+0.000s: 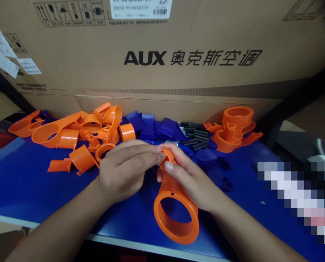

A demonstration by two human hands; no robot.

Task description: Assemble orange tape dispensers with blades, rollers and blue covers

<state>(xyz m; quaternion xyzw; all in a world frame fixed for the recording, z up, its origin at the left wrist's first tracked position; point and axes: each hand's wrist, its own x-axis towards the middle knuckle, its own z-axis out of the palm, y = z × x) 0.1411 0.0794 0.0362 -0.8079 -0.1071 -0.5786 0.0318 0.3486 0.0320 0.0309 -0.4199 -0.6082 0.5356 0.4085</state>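
Evidently a fine two-handed step: the left hand (pixel 126 169) brings a small grey piece (pixel 161 157) to the upper end of an orange fitting (pixel 169 183), at the centre of the frame. Looks like seating or working it at that end; contact hidden by the fingers. Next move, I judge, calls for a steady hold on the right and careful fingertip pressure on the left.

Pose: left forearm rises from lower left, fingers together, pinching the piece, thumb unseen. Right hand (pixel 192 178) comes from lower right, closed around the fitting's neck, thumb on top. The fitting's wide ring tilts down toward lower centre, over the blue worktop (pixel 124 225).
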